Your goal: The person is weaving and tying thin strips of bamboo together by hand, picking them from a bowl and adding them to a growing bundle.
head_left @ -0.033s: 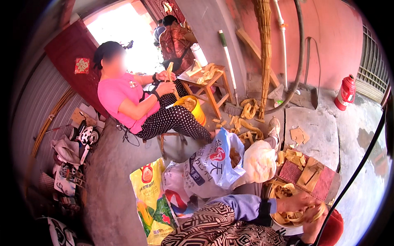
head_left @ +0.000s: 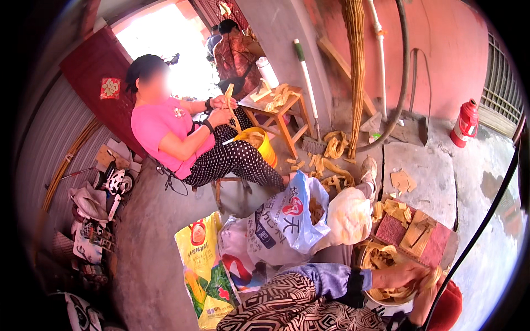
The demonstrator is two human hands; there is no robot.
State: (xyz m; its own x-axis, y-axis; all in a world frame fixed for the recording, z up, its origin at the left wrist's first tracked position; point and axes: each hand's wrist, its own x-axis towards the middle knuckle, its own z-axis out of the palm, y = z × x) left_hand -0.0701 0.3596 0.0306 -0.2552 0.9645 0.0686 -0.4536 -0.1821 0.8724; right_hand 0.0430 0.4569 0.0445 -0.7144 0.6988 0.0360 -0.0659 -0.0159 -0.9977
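Over a round metal pot, my left hand reaches in from a blue sleeve with a black wristband. Its fingers are closed and meet my right hand at the pot's right side. Between the two hands is a pale tan strip, thin and bent, which both seem to pinch; the fingertips are partly hidden. Curled strips of the same colour fill the pot. Just beyond its rim lies a board with a wooden plate and dark red pads.
A white-blue plastic bag and a yellow sack lie to the left. A person in pink sits holding a strip over a yellow bucket. Beside them are a wooden stool, a broom and a red flask. A black cable hangs at right.
The strip's loop between my hands looks smaller, and my hands have shifted slightly. The seated person's hands are almost unmoved.
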